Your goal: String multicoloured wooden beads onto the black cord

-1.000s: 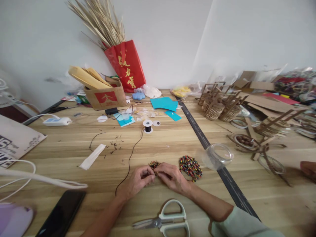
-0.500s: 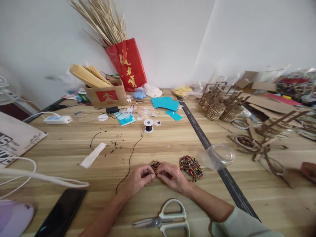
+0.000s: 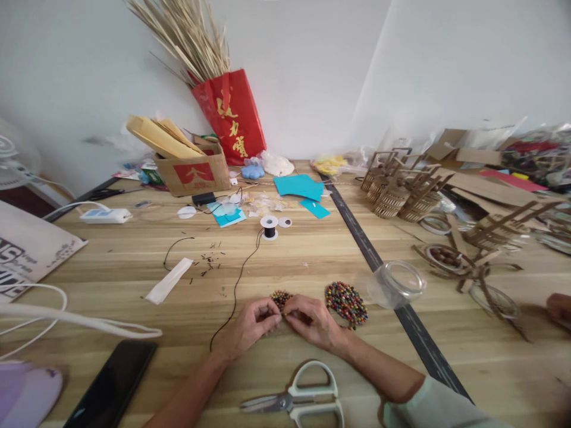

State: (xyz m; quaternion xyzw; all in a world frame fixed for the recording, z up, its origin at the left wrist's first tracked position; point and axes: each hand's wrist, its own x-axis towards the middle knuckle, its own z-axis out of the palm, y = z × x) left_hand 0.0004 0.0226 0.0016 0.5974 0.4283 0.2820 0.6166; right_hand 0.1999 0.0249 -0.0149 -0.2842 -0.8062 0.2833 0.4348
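Note:
In the head view, my left hand (image 3: 253, 326) and my right hand (image 3: 314, 321) meet low at the center, thumb and fingers of each pinched together. Whatever lies between the fingertips is too small to make out. Just behind them is a small bunch of multicoloured beads (image 3: 281, 298), partly hidden by the fingers. A larger heap of beaded strands (image 3: 346, 304) lies right of my right hand. Black cord (image 3: 235, 291) runs from a white-flanged spool (image 3: 269, 228) down to my left wrist, where it goes out of sight. Scissors (image 3: 292, 397) lie slightly apart in front of me.
A phone (image 3: 111, 386) and white cables (image 3: 89, 321) are at left. Right of the beads lies a clear plastic jar (image 3: 398, 283). Small woven baskets (image 3: 390, 199) stand farther right. Another person's hand (image 3: 559, 308) shows at the right edge. Behind stands a red bag (image 3: 234, 119).
Almost nothing differs. Both of my hands keep their pinch in the same spot, and the view has shifted very slightly. The other person's hand at the right edge has moved a little.

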